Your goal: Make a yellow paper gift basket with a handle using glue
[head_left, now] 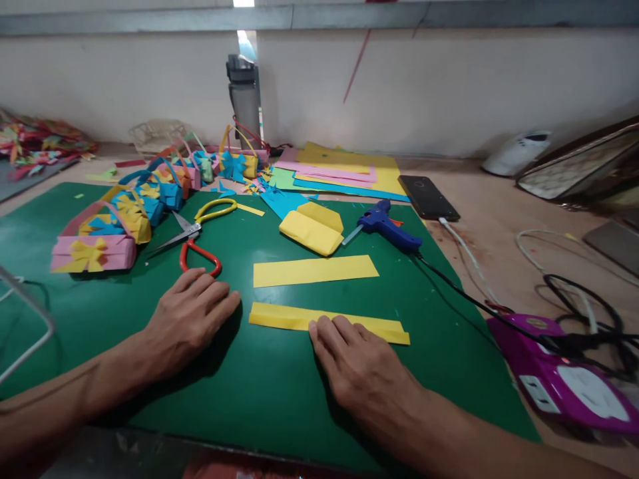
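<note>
My left hand [192, 313] rests on the green mat with its fingers loosely stretched and nothing visible in them. Just beyond its fingertips lie open scissors [192, 229] with one red and one yellow handle. Under the bent fingers of my right hand [364, 372], a yellow paper strip [284, 317], folded lengthwise, is pressed to the mat. Parallel to it, a flat yellow paper strip [314, 271] lies a little farther off. Behind that sit a folded yellow paper piece [309, 231] and a blue glue gun [389, 223], whose glue stick points toward the paper. My right thumb is hidden.
Several small paper baskets [94, 253] line the mat's left side. Coloured paper sheets [349, 169], a phone [428, 197] and a grey bottle [244, 100] stand or lie at the back. A purple power strip [564, 379] with tangled cables is at right.
</note>
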`<state>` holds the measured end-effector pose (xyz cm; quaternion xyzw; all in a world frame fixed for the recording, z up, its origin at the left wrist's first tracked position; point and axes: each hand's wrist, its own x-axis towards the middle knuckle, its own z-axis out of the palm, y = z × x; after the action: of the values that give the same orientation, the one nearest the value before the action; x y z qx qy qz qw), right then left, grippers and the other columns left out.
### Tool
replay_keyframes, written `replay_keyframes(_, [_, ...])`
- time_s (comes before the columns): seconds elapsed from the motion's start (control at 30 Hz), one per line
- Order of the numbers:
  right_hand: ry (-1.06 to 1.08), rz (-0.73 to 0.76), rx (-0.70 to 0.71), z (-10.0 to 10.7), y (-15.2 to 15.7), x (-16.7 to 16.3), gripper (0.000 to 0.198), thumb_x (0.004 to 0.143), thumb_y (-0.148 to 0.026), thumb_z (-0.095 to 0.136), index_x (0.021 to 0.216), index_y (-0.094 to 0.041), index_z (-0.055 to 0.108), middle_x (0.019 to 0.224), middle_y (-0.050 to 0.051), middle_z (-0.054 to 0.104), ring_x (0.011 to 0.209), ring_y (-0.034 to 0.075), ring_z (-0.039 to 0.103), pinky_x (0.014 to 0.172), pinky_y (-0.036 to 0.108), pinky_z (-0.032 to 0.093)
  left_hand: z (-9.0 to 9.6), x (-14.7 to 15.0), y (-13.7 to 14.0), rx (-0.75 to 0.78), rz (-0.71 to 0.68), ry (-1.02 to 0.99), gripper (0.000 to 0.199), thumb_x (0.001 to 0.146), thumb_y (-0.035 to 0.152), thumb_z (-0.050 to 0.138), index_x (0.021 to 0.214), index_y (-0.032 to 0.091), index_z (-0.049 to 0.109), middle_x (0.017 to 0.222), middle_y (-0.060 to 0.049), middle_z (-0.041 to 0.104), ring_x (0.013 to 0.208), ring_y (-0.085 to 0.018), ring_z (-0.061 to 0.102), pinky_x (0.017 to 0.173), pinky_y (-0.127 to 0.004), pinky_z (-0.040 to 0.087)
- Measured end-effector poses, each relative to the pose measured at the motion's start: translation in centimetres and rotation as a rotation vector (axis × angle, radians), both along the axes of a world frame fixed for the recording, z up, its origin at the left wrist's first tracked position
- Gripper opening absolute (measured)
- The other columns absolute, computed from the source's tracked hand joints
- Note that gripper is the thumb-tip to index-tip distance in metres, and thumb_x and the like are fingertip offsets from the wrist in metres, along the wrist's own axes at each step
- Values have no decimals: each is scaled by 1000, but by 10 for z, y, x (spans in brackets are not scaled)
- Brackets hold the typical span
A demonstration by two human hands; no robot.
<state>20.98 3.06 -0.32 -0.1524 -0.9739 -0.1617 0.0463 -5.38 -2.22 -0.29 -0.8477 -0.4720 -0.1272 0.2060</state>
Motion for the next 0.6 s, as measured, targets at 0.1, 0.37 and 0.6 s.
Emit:
replay_keyframes(0.1, [-5,-8,4,-1,-1,0,25,69,-4,47,90,-8,59,90,15,60,78,25,52,59,36,46,3,17,-1,-63,-129,-34,22,90,12,41,108,10,53,94,-10,59,82,-21,50,78,-38,39])
replay_keyframes(0.37, [-8,-29,-7,1,-1,-1,30,71,-4,46,99,-5,57,88,14,59,77,24,52,60,36,45,4,59,8,-327,-114,43,47,85,52,45,116,17,49,90,-7,54,77,-22,44,66,-36,33])
replay_keyframes(0.6, [-34,-24,-31,3,-1,0,24,72,-5,47,94,-7,58,90,15,58,80,26,52,61,37,45,-1,41,0,-286,-81,19,31,89,40,46,110,17,52,89,-7,55,77,-21,44,66,-35,33])
